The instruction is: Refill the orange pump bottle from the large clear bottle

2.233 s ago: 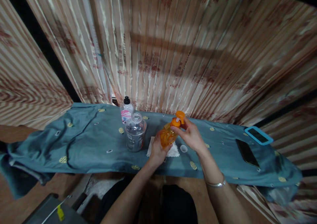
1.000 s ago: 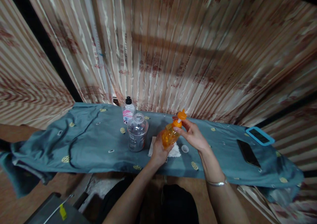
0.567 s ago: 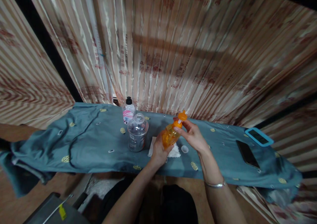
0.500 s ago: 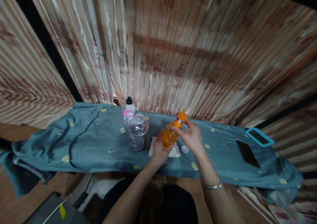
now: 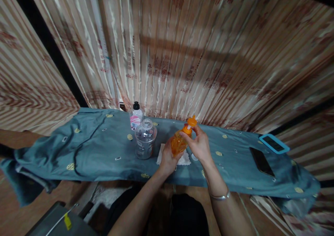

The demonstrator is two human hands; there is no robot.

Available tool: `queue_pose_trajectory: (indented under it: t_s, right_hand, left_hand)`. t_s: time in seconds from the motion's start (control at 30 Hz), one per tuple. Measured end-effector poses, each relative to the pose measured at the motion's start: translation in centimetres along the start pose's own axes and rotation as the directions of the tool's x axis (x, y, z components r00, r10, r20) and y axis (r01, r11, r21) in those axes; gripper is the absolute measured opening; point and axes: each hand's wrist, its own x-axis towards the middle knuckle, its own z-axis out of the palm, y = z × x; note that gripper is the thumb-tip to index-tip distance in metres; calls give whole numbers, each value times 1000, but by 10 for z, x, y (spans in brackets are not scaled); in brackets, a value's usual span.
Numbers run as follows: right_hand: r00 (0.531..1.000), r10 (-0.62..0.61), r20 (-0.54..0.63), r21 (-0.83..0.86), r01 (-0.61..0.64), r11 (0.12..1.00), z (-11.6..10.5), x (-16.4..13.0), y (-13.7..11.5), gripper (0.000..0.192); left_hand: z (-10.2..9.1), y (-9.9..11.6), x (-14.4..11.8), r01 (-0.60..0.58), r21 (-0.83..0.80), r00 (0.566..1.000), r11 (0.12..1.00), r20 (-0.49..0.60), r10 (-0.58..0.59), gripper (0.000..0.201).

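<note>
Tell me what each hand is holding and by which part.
Left hand grips the orange bottle by its lower body; right hand pinches its orange pump top at the neck.

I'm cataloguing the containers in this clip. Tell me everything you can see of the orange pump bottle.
The orange pump bottle is see-through orange, plastic by its look, with an opaque orange pump head on a collar and a pale stem. It is held tilted, top leaning right, above a white tissue on the blue cloth. The left hand grips its body from below; the right hand pinches the collar under the pump.
</note>
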Motion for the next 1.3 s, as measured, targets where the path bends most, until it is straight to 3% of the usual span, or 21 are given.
queue_pose_trajectory:
  t_s: [0.13, 0.3, 0.5, 0.67, 0.83, 0.93, 1.03, 1.17, 1.3]
  right_hand:
    - [996, -25, 89, 53, 20, 998, -2, 3, -1, 43]
    - [980, -53, 191, 117, 31, 993, -1, 7, 1, 31]
    - [1000, -9, 6, 14, 9, 1000, 15, -6, -1, 31]
    - [987, 38, -155, -83, -51, 995, 29, -14, -9, 32]
    - [978, 36, -208, -114, -61, 992, 37, -16, -14, 37]
    - [991, 25, -128, -95, -37, 995, 29, -13, -11, 35]
    - [1000, 3, 22, -57, -1, 998, 10, -8, -6, 41]
    - [970, -28, 241, -18, 33, 999, -10, -1, 1, 39]
    - [963, -56, 264, 30, 50, 998, -8, 2, 6, 30]
  left_hand:
    - [0, -1, 0, -14, 25, 1000, 1000, 8, 14, 59]
    - [1, -2, 0, -7, 26, 1000, 1000, 4, 7, 59]
    - [0, 5, -2, -45, 88, 999, 995, -4, 45, 57]
    - [-2, 7, -3, -49, 132, 999, 990, -5, 50, 54]
    - [-3, 0, -1, -44, 105, 999, 994, 4, 44, 58]
    - [-5, 2, 1, 1, 88, 999, 996, 33, -4, 60]
    - [-6, 6, 1, 45, 85, 998, 995, 49, -49, 65]
    - [-6, 5, 2, 57, 66, 998, 996, 37, -60, 78]
    - [-7, 0, 3, 11, 94, 999, 996, 36, -14, 70]
